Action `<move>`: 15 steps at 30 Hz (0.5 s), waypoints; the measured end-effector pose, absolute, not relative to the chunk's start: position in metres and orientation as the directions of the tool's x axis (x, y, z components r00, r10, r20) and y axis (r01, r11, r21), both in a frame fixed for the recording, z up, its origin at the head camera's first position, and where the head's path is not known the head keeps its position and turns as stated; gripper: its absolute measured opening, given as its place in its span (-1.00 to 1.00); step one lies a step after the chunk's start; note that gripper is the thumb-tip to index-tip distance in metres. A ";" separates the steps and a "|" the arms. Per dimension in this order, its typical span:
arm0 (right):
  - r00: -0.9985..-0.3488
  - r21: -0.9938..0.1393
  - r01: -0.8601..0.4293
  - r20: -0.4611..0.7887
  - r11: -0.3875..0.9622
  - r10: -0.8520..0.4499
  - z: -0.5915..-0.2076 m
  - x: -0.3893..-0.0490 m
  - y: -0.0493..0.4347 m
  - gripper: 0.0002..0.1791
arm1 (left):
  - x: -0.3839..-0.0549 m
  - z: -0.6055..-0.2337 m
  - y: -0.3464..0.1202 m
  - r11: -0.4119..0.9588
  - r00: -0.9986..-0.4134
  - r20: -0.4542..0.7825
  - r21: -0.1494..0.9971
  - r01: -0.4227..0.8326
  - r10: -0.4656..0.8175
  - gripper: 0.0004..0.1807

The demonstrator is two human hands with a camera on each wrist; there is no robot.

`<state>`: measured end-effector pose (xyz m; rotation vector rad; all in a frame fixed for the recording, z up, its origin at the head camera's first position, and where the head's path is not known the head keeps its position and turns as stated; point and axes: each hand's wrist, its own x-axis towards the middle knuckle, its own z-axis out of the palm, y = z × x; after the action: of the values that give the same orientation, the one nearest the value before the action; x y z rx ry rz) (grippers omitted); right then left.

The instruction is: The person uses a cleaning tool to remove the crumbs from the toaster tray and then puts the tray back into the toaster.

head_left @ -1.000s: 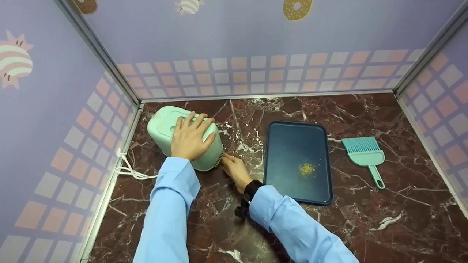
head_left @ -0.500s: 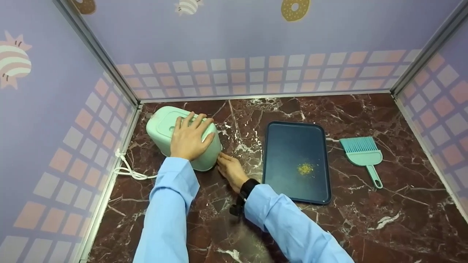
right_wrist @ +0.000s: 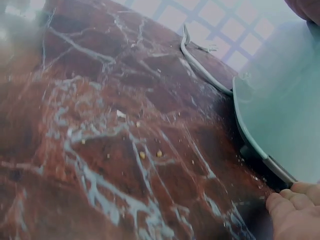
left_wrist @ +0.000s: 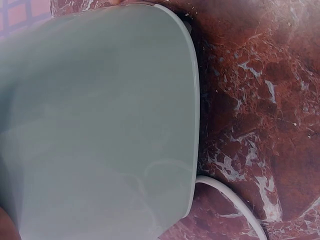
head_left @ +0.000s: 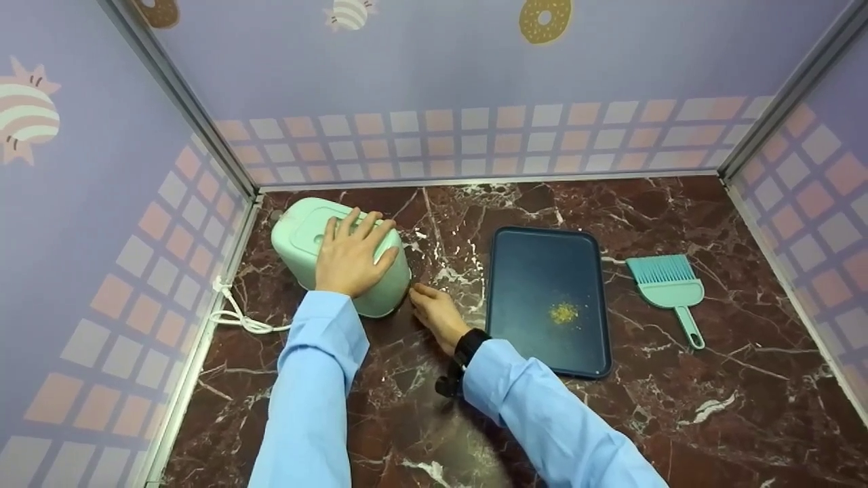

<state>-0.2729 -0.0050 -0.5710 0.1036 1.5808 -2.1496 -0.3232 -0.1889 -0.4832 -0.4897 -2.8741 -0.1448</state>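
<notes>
A mint-green toaster (head_left: pixel 388 293) with a lidded top stands at the left of the counter. My left hand (head_left: pixel 352 261) lies spread flat on its lid, fingers extended. At the toaster's near right end, my right hand (head_left: pixel 439 315) is low by the base, fingers together and pointing at it. In the right wrist view, its fingertips (right_wrist: pixel 278 201) are right beside a brownish strip (right_wrist: pixel 278 170) set in the base rim. The left wrist view is filled mostly by the toaster's smooth side (left_wrist: pixel 110 115), with a pale bottom rim.
A dark blue tray (head_left: pixel 529 271) with yellow crumbs (head_left: pixel 564 313) lies right of my right hand. Beyond it are a teal brush and dustpan set (head_left: pixel 671 291). A white power cord (head_left: pixel 245 324) runs left of the toaster. Patterned walls (head_left: pixel 461 68) enclose the marble counter.
My right hand moved in against the toaster's base, then drew slightly back to the right. A dark slotted edge seen there a second ago no longer shows. My left hand stayed on the lid.
</notes>
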 end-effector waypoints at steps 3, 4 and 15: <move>-0.899 -0.896 0.390 -0.321 -0.210 -0.299 -0.567 -0.275 0.006 -0.35 | -0.325 -0.483 -0.187 0.940 -0.924 0.216 0.057 0.335 0.316 -0.37; -0.902 -0.899 0.385 -0.317 -0.209 -0.294 -0.565 -0.275 0.010 -0.35 | -0.326 -0.482 -0.187 0.941 -0.926 0.210 0.059 0.332 0.314 -0.37; -0.955 -0.968 0.244 -0.227 -0.067 -0.192 -0.533 -0.299 0.068 -0.40 | -0.334 -0.476 -0.187 0.939 -0.944 0.116 0.123 0.321 0.308 -0.35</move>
<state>-0.2989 0.0683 -0.5326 0.0559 1.9162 -2.0987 -0.3335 -0.1874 -0.4761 -0.4872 -2.9996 -0.2140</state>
